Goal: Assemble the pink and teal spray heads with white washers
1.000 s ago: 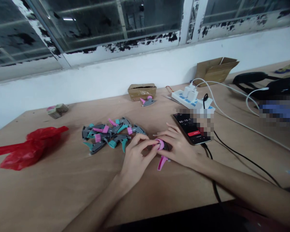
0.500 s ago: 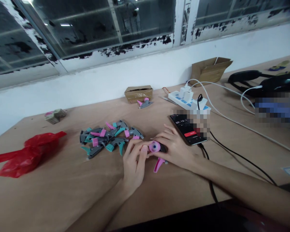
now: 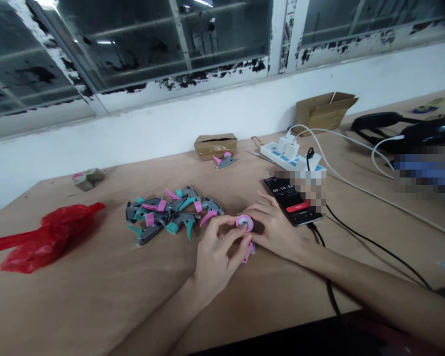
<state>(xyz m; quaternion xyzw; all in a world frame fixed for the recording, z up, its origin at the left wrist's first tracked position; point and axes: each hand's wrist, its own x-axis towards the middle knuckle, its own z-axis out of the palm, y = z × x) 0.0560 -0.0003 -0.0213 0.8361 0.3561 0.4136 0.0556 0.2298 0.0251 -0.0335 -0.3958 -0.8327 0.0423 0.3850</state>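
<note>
A: Head cam, what are the hands on?
B: Left hand (image 3: 215, 252) pinches the pink nozzle cap (image 3: 244, 222). Right hand (image 3: 274, 230) is closed on the trigger sprayer head (image 3: 249, 249) under it, mid-table, near side.
A: Surroundings?
B: Wooden table (image 3: 96, 296). Pile of sprayer heads (image 3: 170, 212) just left, phone (image 3: 292, 200) right, red plastic bag (image 3: 48, 237) at left edge. Peeling window frame (image 3: 207, 79) on the far wall.

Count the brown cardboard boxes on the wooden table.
2. A small taped brown cardboard box lies behind the pile of grey spray triggers; a larger open cardboard box stands farther right, behind the white power strip. The small block at far left is unclear.
</note>
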